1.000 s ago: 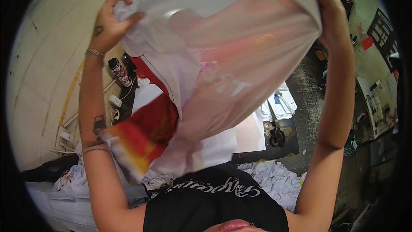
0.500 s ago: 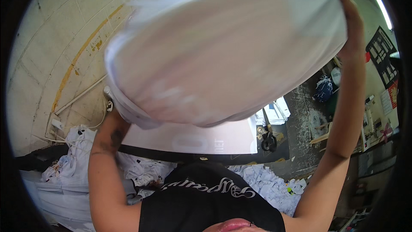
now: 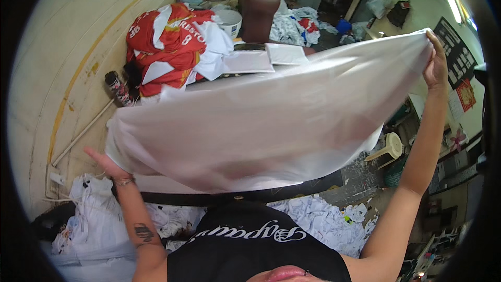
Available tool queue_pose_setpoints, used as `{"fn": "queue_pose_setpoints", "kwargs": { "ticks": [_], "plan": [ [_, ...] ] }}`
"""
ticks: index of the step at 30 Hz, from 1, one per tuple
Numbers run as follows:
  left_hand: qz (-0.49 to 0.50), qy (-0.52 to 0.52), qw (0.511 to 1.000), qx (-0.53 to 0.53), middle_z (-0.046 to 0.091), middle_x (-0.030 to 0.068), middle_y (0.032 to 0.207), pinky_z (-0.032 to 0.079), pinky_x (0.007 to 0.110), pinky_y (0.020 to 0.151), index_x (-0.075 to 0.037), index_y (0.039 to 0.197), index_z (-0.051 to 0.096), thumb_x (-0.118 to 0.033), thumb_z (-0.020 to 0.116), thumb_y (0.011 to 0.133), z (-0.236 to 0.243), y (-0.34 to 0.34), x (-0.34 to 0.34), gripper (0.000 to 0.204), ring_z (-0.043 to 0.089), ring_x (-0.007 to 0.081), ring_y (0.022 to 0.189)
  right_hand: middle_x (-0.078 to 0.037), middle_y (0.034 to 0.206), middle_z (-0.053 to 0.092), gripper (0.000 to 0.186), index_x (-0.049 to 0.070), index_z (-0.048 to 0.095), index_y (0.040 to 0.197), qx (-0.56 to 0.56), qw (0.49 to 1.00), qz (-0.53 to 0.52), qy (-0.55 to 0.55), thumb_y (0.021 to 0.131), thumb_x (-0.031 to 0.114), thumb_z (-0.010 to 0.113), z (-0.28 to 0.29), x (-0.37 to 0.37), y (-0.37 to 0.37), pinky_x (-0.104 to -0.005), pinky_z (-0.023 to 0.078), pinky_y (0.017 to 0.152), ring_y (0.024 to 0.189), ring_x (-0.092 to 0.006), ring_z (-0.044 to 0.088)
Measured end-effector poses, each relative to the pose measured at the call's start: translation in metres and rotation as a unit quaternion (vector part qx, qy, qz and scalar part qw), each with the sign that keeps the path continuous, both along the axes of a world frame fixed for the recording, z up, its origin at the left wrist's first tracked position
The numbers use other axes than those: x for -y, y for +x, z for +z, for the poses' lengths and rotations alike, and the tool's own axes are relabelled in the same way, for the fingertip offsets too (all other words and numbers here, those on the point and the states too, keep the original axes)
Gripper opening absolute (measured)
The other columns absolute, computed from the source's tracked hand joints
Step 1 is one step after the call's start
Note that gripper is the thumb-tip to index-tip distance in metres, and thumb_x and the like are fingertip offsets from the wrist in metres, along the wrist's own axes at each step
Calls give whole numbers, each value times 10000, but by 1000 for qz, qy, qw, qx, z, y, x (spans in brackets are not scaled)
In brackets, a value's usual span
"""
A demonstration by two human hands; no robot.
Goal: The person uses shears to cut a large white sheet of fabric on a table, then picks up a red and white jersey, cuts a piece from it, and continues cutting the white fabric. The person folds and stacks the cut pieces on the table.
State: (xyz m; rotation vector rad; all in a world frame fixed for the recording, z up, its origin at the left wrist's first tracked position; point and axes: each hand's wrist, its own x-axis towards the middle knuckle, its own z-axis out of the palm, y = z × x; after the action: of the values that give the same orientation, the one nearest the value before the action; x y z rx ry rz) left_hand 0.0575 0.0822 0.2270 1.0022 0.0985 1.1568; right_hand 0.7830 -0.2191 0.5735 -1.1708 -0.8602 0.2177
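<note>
Above the counter (image 3: 172, 183), the white cloth (image 3: 261, 125) is hanging stretched, the right hand (image 3: 436, 65) pinching one corner, the left hand (image 3: 107, 164) gripping another; it is risking snagging the red garment pile (image 3: 167, 42).

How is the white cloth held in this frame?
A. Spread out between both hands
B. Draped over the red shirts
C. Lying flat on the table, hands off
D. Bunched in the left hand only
A: the white cloth stretches in the air from the left hand, low at one corner, to the right hand, raised at the far corner; the red shirts lie behind it.
</note>
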Motion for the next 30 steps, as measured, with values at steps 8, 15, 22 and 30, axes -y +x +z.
{"fn": "queue_pose_setpoints", "kwargs": {
  "ticks": [8, 15, 22, 30],
  "plan": [
    [311, 19, 867, -388, 588, 88, 1474, 424, 388, 1159, -7, 1496, 518, -410, 585, 1085, 96, -100, -165, 580, 562, 213, 1341, -33, 1145, 718, 362, 56, 641, 1399, 155, 977, 132, -59, 1062, 181, 594, 2, 33, -11, -249, 541, 909, 1033, -81, 669],
    [204, 12, 946, -250, 603, 97, 1439, 443, 377, 1115, 4, 1466, 548, -429, 619, 1062, 229, -95, -196, 597, 563, 200, 1302, -30, 1074, 723, 429, 43, 696, 1349, 230, 967, 94, -47, 950, 173, 786, 5, 27, -35, -286, 573, 950, 957, -98, 685],
    [283, 311, 631, -652, 570, 96, 1484, 443, 360, 1107, -33, 1509, 504, -326, 629, 1067, 277, -115, -217, 545, 545, 237, 1350, -3, 977, 669, 187, 54, 787, 1164, 520, 832, -113, -157, 1004, 108, 705, 11, 24, -34, -274, 545, 892, 931, -116, 652],
    [461, 277, 587, -606, 614, 135, 1409, 453, 338, 1086, 3, 1418, 575, -351, 620, 1073, 292, -144, -276, 496, 577, 228, 1315, -46, 1061, 745, 208, 70, 751, 1174, 508, 828, -141, -189, 997, 170, 706, 32, 33, -45, -277, 524, 916, 1001, -121, 667]
  ]
}}
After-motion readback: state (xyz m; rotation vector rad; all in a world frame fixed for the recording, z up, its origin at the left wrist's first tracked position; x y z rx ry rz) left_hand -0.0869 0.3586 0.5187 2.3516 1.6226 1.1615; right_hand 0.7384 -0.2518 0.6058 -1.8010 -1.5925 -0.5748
